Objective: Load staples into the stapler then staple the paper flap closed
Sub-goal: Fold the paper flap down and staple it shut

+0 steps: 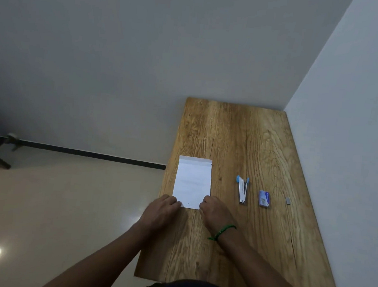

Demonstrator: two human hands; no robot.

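A wooden table (240,134) fills a corner of pale walls (122,58); glossy floor (54,200) reflects, perhaps, a ceiling lamp.

We note wooden desk (240,136), grain running 6 to 12 o'clock. On it: white paper (193,180) near 9 o'clock edge; at its 3 o'clock, stapler (242,190), then staple box (264,199), then staple strip (288,201).

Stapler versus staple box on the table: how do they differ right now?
The stapler is long, silver with light-blue tips, and splayed open at its far end; the staple box is short, rectangular and blue-violet. The stapler lies nearer the paper; the staple box lies farther right. Both lie untouched on the table.
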